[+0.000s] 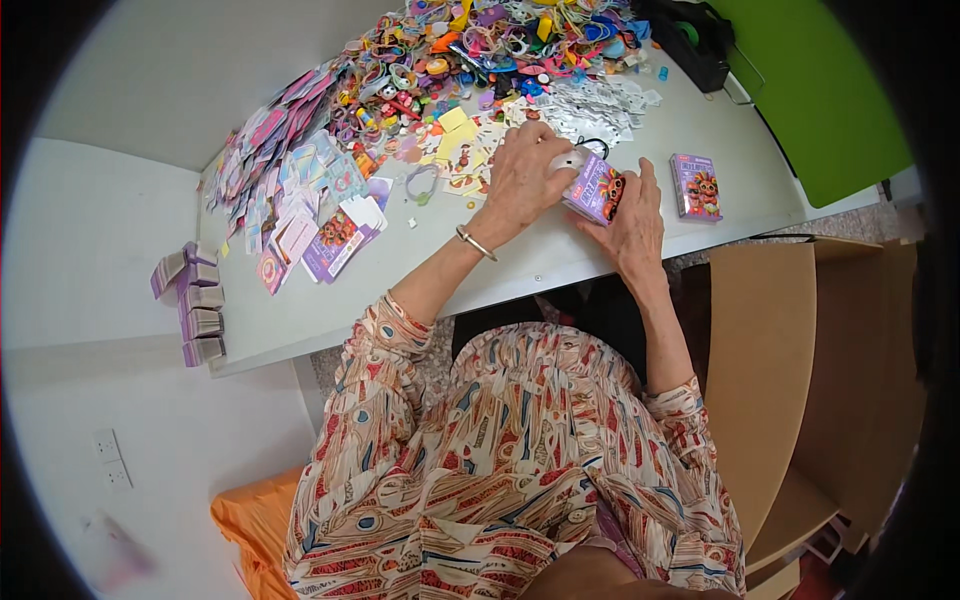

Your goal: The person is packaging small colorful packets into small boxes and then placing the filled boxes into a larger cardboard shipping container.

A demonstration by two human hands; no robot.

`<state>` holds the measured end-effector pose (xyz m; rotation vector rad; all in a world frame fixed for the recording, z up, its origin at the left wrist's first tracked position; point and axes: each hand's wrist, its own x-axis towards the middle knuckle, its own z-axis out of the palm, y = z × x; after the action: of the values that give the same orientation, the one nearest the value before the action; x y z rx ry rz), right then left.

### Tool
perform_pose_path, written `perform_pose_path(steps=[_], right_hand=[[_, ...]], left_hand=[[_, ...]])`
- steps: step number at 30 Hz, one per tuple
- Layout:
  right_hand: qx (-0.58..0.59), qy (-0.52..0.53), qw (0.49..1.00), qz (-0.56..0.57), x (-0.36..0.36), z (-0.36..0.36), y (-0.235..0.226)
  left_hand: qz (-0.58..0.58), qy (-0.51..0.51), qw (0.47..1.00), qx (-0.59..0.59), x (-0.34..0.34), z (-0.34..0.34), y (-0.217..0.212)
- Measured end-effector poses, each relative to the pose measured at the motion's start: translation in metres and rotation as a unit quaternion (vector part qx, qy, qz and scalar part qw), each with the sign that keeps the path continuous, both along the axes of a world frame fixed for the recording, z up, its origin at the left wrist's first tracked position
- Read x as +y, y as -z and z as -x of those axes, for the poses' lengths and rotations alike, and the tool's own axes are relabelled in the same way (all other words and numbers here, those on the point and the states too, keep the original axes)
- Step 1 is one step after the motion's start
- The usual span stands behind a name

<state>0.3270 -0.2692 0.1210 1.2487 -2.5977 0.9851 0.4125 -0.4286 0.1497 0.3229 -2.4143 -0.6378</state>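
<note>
In front of me, my right hand is closed around a small purple cardboard box with a red and yellow cartoon figure on its front. My left hand, with a bangle on its wrist, pinches a small white piece at the box's upper left end. A thin black cord loop shows just beyond that end; I cannot tell whether it joins the white piece. A second purple box of the same kind lies to the right of my right hand.
Small colourful trinkets heap at the back of the table. White paper slips, yellow cards and pink-purple packets lie before them. Flat purple bundles hang over the left edge. An open cardboard carton stands right.
</note>
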Motion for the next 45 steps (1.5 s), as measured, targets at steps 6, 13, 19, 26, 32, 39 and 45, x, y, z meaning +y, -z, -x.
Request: perform_pose_path(steps=[6,13,19,26,32,39,45], right_hand=[[0.025,0.033,0.999,0.005,0.003,0.005,0.002],[0.041,0.043,0.998,-0.016,0.001,0.01,0.011],[0.061,0.043,0.997,-0.022,-0.007,0.001,0.001],[0.12,0.051,0.991,0.019,-0.008,0.002,0.011],[0.127,0.051,0.99,0.022,-0.003,0.002,0.013],[0.02,0.099,0.995,0.011,0.023,0.004,-0.003],[-0.039,0.147,0.988,0.017,0.035,0.009,-0.008]], left_hand=[[-0.068,-0.064,0.995,0.018,-0.101,0.001,0.017],[0.083,-0.253,0.956,-0.123,-0.168,-0.017,0.064],[0.096,-0.223,0.97,-0.022,-0.178,-0.02,0.06],[0.006,-0.13,0.987,0.089,-0.101,-0.006,0.002],[-0.125,0.008,0.992,0.017,-0.008,0.01,-0.003],[-0.119,0.041,0.992,-0.003,-0.016,0.033,0.007],[0.072,-0.004,0.997,-0.012,-0.007,0.061,0.05]])
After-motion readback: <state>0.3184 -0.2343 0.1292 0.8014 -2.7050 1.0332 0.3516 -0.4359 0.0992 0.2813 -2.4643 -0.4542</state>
